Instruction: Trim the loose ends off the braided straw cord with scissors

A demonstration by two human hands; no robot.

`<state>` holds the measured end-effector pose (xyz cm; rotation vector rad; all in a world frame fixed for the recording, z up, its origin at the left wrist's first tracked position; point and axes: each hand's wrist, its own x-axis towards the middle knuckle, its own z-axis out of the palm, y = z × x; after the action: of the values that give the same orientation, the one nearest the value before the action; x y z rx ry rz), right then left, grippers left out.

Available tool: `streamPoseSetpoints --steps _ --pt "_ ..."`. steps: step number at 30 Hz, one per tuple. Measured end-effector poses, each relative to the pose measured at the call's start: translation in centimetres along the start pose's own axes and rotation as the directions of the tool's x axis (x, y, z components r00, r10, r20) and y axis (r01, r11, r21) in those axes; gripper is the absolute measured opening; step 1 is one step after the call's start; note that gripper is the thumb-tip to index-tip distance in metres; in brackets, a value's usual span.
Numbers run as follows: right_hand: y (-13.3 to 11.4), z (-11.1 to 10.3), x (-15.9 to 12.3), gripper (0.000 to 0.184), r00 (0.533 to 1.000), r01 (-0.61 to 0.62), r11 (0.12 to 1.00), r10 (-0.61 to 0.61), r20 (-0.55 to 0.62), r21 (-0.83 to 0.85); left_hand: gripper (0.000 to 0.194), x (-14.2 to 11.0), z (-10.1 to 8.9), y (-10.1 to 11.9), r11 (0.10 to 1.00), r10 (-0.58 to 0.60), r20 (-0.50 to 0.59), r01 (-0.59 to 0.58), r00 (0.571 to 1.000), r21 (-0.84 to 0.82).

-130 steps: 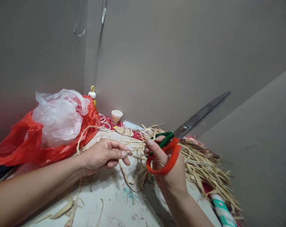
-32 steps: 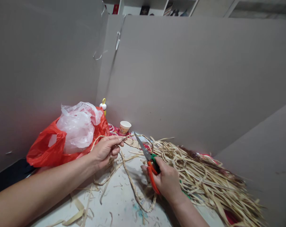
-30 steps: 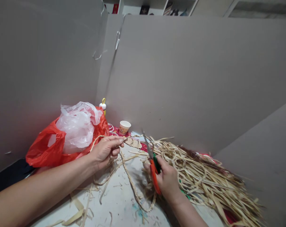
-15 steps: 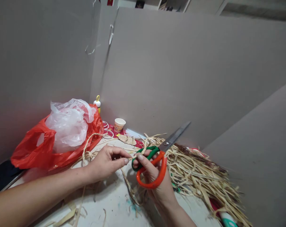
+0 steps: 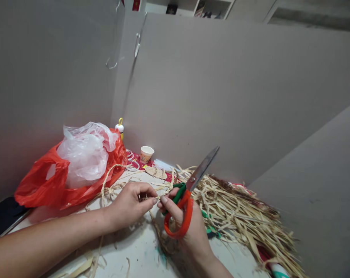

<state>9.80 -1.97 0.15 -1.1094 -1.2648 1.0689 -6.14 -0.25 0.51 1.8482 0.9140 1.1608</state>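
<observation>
My left hand (image 5: 131,204) pinches a thin braided straw cord (image 5: 169,188) between thumb and forefinger. My right hand (image 5: 186,224) has the scissors (image 5: 179,227) hooked on it, one handle loop orange and the other green. Their closed blades point up and to the right, away from the cord. The right thumb and a fingertip also touch the cord, close to the left fingertips. More of the cord hangs below the hands and loops to the left over the table (image 5: 137,251).
A large bundle of dry straw (image 5: 244,216) lies to the right. At the left sits a red plastic bag (image 5: 41,173) with a clear bag (image 5: 85,154) on top. Behind stand a paper cup (image 5: 147,153) and a white-lidded bottle (image 5: 119,127). Grey panels (image 5: 221,88) enclose the table.
A second ago the scissors pointed up-left, with the right hand apart from the left. Since then they have swung to point up-right, and the right fingers have come to the cord beside the left.
</observation>
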Motion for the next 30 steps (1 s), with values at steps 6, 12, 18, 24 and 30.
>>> streamPoseSetpoints --steps 6,12,18,24,30 --pt "-0.2 0.1 0.0 0.031 1.000 -0.010 1.000 0.010 0.003 0.022 0.012 0.2 0.1 0.2 0.994 -0.087 0.033 0.089 0.996 -0.062" --pt "0.0 0.2 -0.1 0.032 0.999 -0.004 0.999 0.005 -0.048 0.034 0.011 0.1 0.0 -0.3 0.999 -0.035 -0.036 0.035 0.999 0.006" --pt "1.6 -0.7 0.5 0.034 0.990 0.016 0.998 -0.024 -0.142 -0.058 0.008 0.4 -0.2 -0.3 0.982 -0.109 -0.157 0.083 0.982 -0.168" --pt "2.2 -1.7 1.6 0.032 0.982 0.087 0.962 -0.127 -0.141 -0.261 0.016 1.4 -0.7 -0.7 0.821 -0.367 -0.122 0.260 0.922 -0.509" --pt "1.8 -1.8 1.8 0.034 0.992 0.055 0.979 -0.077 -0.103 -0.195 0.019 1.4 -0.8 -1.0 0.824 -0.350 -0.104 0.253 0.931 -0.507"
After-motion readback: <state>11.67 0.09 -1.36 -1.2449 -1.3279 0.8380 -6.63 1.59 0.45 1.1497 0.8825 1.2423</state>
